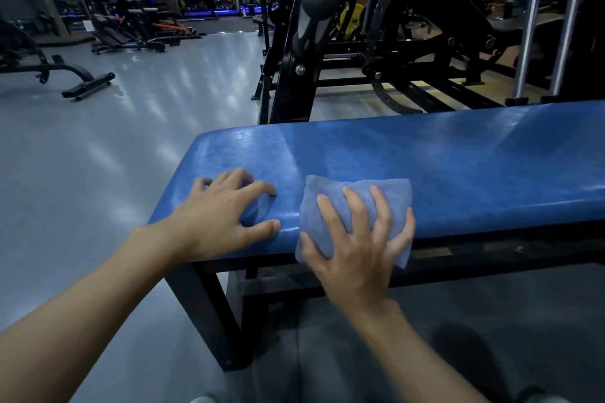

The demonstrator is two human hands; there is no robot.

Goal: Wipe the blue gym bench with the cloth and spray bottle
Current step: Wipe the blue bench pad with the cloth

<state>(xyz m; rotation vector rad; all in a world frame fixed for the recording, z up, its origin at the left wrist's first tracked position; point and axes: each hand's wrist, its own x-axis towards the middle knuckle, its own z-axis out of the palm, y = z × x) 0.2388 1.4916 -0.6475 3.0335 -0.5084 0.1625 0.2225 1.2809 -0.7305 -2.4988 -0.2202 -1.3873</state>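
Note:
The blue padded gym bench (pixel 442 167) runs from the centre to the right edge on a black steel frame. A folded blue cloth (pixel 334 193) lies over the bench's near edge. My right hand (pixel 357 239) presses flat on the cloth, fingers spread and bent over the front rim. My left hand (pixel 222 213) rests on the bare pad near the bench's left end, fingers spread and fingertips touching the surface, holding nothing. No spray bottle is in view.
A black weight machine (pixel 304 42) stands right behind the bench, with chrome guide rods (pixel 537 20) at the back right. Grey floor (pixel 114 157) spreads to the left, with black benches (pixel 75 75) further off. My legs show below the bench.

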